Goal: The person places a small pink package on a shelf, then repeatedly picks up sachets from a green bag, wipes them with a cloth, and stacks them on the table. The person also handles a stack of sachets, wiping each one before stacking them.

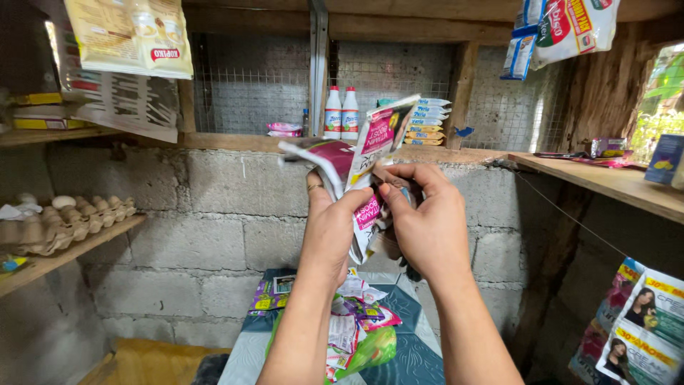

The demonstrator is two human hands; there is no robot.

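1. A pile of sachets lies on the blue tabletop below.
2. Left hand and right hand, each grip closed, hold a magenta-and-white sachet strip raised.
3. Two white bottles, perhaps bleach, stand on the shelf behind.

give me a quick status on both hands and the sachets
Left hand and right hand both gripping a strip of magenta-and-white sachets, held up. More sachets piled below. Nothing blocking.

Daylight enters from opening at upper right, overexposed there. Interior dim; block wall evenly lit, lower left corner in shadow. Wide-angle bending at frame edges. Hands sharp, no motion blur.
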